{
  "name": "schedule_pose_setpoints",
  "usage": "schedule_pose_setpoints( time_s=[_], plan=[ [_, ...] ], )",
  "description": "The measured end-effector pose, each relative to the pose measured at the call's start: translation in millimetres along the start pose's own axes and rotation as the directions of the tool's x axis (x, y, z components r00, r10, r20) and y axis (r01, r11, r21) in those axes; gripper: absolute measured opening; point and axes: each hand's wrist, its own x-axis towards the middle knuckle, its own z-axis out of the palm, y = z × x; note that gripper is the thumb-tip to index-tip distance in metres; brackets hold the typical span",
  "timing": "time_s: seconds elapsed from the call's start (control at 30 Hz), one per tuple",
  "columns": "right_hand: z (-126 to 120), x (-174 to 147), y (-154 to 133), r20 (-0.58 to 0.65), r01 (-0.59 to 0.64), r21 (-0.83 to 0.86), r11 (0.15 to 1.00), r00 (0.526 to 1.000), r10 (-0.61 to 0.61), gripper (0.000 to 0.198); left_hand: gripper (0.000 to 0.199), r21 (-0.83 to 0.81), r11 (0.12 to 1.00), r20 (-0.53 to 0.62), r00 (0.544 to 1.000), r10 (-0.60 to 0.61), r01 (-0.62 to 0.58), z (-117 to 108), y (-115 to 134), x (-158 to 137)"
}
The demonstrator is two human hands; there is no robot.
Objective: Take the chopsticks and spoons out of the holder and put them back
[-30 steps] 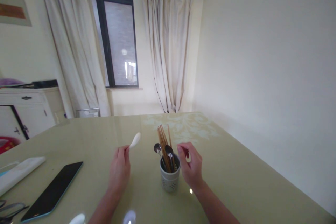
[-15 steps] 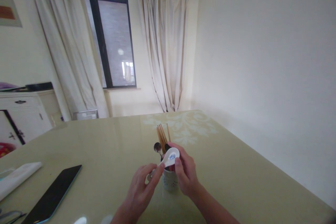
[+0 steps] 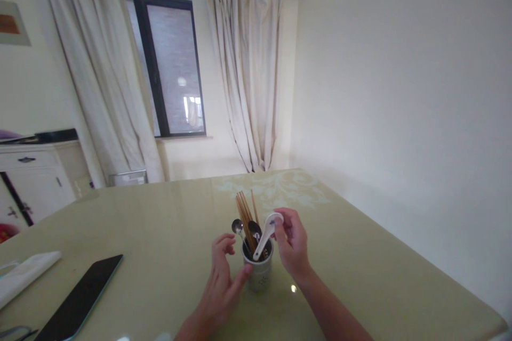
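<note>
A white ceramic soup spoon (image 3: 264, 238) is pinched at its bowl by my right hand (image 3: 292, 237). Its handle slants down to the left, with the end at the mouth of a grey-green utensil cup (image 3: 260, 275). My left hand (image 3: 226, 272) is open at the cup's left side, its thumb by the cup wall; whether it touches I cannot tell. Standing in the cup are several wooden chopsticks (image 3: 244, 213), a metal spoon (image 3: 237, 226) leaning left, and another dark metal spoon (image 3: 255, 229) just behind the white one.
The cup stands on a large greenish table (image 3: 168, 234) with a pale floral pattern at its far end. A dark tablet-like slab (image 3: 82, 298) and a white flat object (image 3: 30, 274) lie at the left. A wall (image 3: 400, 117) runs along the right side.
The white spoon has moved over the cup's mouth and now tilts handle-down. My left hand has let go of its handle and opened beside the cup. My right hand still grips the bowl.
</note>
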Motion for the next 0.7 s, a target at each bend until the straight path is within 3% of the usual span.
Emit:
schedule_pose_setpoints(
  time_s=[0.17,0.3,0.43,0.57,0.7],
  plan=[
    [5,-7,1,0.257,0.233,-0.153,0.960,0.948,-0.189,0.014,0.054,-0.071,0.990,0.125,0.986,-0.110,0.119,0,-2,0],
    [8,-7,2,0.335,0.298,-0.134,0.945,0.911,-0.239,0.012,0.060,-0.077,0.986,0.180,0.975,-0.131,0.147,0,-3,-2],
    [6,-5,1,0.217,0.268,-0.134,0.954,0.947,-0.235,0.011,0.065,-0.073,0.969,0.233,0.949,-0.215,0.237,0,-4,-4],
    [0,0,3,0.071,0.131,-0.116,0.985,0.990,-0.123,0.029,0.077,-0.094,0.965,0.263,0.941,-0.213,0.245,4,-10,-3],
    [-4,0,20,0.200,0.092,-0.063,0.994,0.977,-0.077,0.062,0.080,-0.093,0.967,0.220,0.952,-0.213,0.238,10,-16,0]
  ],
)
